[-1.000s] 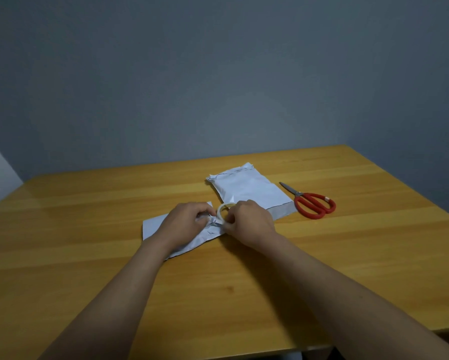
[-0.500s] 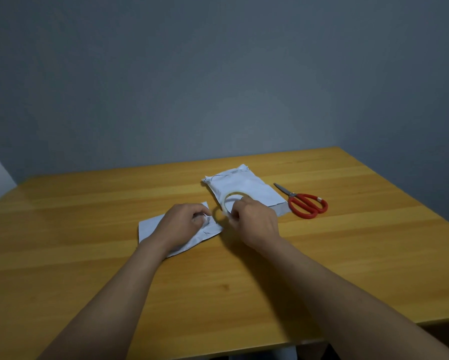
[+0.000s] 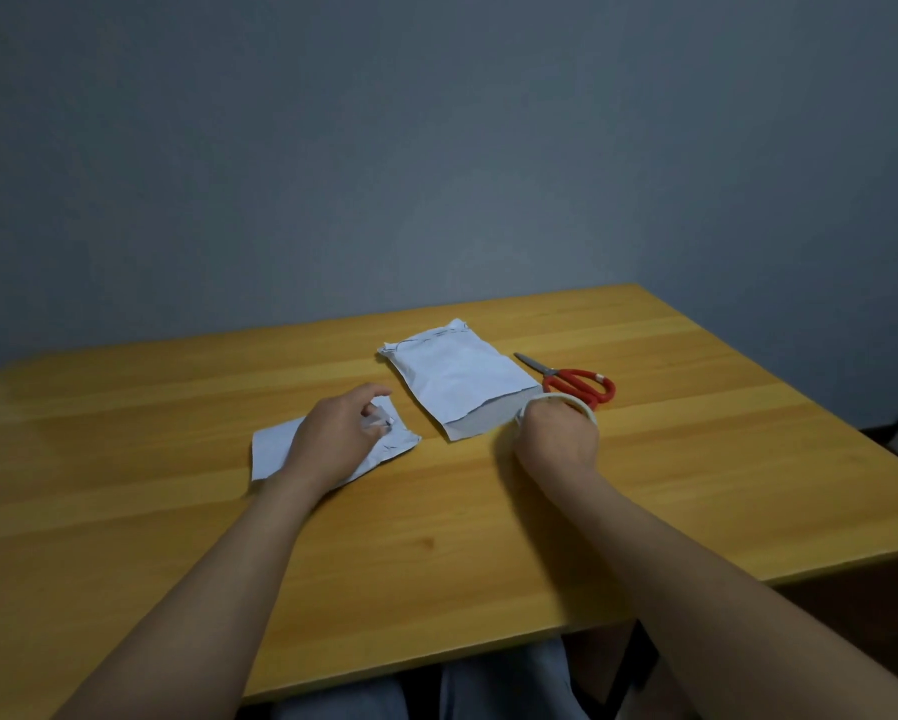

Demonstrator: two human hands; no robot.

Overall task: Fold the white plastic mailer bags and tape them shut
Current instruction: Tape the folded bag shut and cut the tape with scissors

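Resting on a small white bag [image 3: 272, 452], the person's left hand [image 3: 340, 439] lies palm down on top of it. The pointer finger sticks out and the other fingers curl in a bit. Something tiny and shiny sits by the fingertips, but it is too small to tell what it is, or if the fingers pinch it. The small bag is folded and lies flat on the wooden table [image 3: 176, 537], a little to the left of the middle.

The right hand [image 3: 558, 439] is closed around a tape roll [image 3: 556, 402]. The pale ring of the roll peeks out above the knuckles. The hand and the roll are down at the table top, just beside the near corner of a big white bag [image 3: 457, 379].

The big bag lies flat too, farther back than the small one, and the two bags do not touch. Its near end looks folded over.

Red scissors [image 3: 582, 384] lie to the right of the big bag, with the blades pointing left and back. The red handles are close behind the tape roll.

A plain grey wall [image 3: 436, 148] stands behind the table.
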